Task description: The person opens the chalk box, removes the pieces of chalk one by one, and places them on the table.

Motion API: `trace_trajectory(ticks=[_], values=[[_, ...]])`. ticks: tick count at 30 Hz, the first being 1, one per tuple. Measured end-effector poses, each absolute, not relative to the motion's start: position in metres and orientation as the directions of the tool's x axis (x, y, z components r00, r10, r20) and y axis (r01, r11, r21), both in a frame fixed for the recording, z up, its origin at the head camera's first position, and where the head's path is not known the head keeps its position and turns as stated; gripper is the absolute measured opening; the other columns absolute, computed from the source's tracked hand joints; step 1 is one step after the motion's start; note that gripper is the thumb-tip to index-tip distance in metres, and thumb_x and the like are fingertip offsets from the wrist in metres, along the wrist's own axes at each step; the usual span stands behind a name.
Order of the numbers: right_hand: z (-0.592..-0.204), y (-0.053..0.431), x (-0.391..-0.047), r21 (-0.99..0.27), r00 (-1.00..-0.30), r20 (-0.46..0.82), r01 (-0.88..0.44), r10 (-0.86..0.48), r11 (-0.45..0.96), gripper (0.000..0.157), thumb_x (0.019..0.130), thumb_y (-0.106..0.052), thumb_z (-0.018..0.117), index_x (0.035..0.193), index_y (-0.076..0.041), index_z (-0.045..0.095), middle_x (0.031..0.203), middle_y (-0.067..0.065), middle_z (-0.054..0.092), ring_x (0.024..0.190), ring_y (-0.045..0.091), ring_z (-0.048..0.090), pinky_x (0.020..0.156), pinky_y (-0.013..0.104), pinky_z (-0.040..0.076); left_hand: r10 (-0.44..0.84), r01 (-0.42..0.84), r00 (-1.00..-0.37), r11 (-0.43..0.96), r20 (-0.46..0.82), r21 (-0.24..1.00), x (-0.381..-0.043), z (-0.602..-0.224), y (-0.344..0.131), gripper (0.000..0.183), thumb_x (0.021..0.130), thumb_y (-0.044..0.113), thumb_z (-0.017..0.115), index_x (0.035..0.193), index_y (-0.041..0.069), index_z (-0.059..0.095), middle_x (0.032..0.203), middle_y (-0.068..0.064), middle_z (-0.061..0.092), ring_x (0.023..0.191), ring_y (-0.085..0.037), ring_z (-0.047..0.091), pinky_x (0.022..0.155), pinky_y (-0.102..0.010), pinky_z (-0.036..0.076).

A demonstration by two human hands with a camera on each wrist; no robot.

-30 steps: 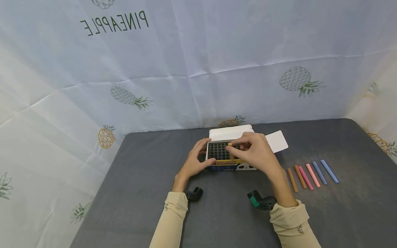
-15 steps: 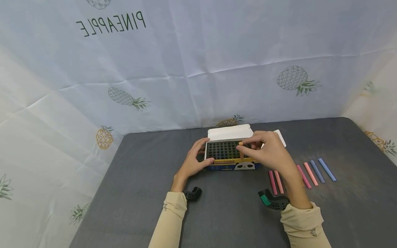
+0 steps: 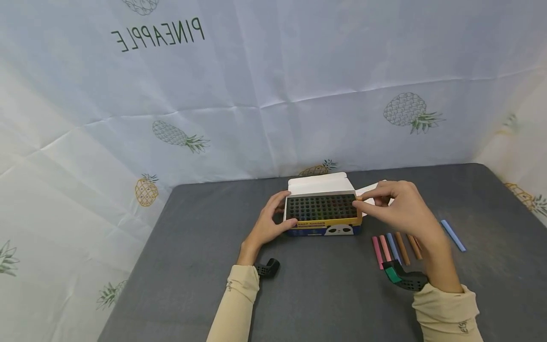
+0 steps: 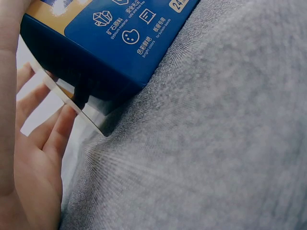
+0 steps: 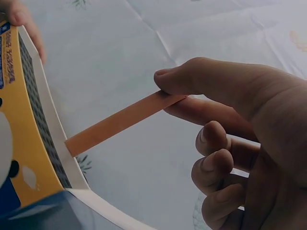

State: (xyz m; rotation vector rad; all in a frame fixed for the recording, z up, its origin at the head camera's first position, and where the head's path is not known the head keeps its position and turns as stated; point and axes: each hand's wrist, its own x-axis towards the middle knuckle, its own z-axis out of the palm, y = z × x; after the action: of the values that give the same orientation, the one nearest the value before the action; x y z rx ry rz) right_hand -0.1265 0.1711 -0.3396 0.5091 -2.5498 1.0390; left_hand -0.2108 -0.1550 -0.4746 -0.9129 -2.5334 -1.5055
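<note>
An open chalk box (image 3: 309, 229), blue and yellow with a panda face, stands at the back middle of the table. Inside it is a dark insert full of round holes (image 3: 322, 206). My left hand (image 3: 266, 225) holds the box's left end, thumb at the front; in the left wrist view its fingers lie behind a white flap. Thumb and index finger of my right hand (image 3: 395, 206) pinch an orange chalk stick (image 5: 122, 122) by one end. The stick's other end points down at the box's right end; whether it touches the rim I cannot tell.
Several chalk sticks lie in a row right of the box, among them a pink stick (image 3: 378, 252), a brown stick (image 3: 402, 249) and a light blue stick (image 3: 453, 235). My right forearm hides part of the row. A pineapple-print cloth (image 3: 273, 85) hangs behind the table (image 3: 205, 228).
My right hand has moved right with the orange chalk stick, from above the middle of the insert to the box's right end. My left hand stays on the box.
</note>
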Motion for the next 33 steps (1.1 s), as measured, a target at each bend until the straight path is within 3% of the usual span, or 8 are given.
trace_trajectory(ticks=[3,17,28,33], values=[[-0.338,0.180,-0.125,-0.607,-0.889,0.422,-0.424,-0.179,0.672,0.004,0.082,-0.013,0.086,0.082,-0.014,0.082,0.064,-0.004,0.052,0.059,0.007,0.043,0.054,0.024,0.036,0.454,0.504,-0.829,0.359,0.325,0.785,-0.211,-0.474,-0.154,0.086,0.089,0.072,0.061,0.157,0.025,0.039,0.164,-0.007,0.035,0.131,-0.032,0.055,0.108,-0.049,0.050],[-0.338,0.223,-0.118,-0.624,-0.923,0.376,-0.321,-0.086,0.712,0.009,0.081,-0.010,0.085,0.088,-0.005,0.082,0.063,-0.008,0.053,0.058,0.007,0.042,0.051,0.023,0.033,0.445,0.494,-0.836,0.358,0.320,0.792,-0.212,-0.474,-0.155,0.083,0.090,0.067,0.065,0.157,0.026,0.040,0.163,-0.008,0.036,0.128,-0.030,0.056,0.107,-0.049,0.051],[-0.341,0.252,-0.112,-0.602,-0.963,0.269,-0.153,0.019,0.784,0.023,0.086,-0.021,0.083,0.097,-0.002,0.082,0.068,-0.010,0.058,0.062,0.003,0.046,0.053,0.022,0.038,0.449,0.489,-0.837,0.356,0.313,0.796,-0.211,-0.472,-0.154,0.089,0.088,0.074,0.062,0.157,0.023,0.040,0.163,-0.008,0.036,0.128,-0.031,0.057,0.107,-0.050,0.051],[-0.346,0.270,-0.110,-0.546,-0.972,0.217,-0.050,0.084,0.836,0.031,0.089,-0.027,0.079,0.102,0.001,0.080,0.071,-0.004,0.061,0.063,0.000,0.045,0.054,0.023,0.037,0.450,0.487,-0.837,0.356,0.310,0.797,-0.211,-0.472,-0.153,0.087,0.088,0.073,0.063,0.158,0.024,0.039,0.163,-0.008,0.036,0.127,-0.030,0.057,0.106,-0.050,0.051]])
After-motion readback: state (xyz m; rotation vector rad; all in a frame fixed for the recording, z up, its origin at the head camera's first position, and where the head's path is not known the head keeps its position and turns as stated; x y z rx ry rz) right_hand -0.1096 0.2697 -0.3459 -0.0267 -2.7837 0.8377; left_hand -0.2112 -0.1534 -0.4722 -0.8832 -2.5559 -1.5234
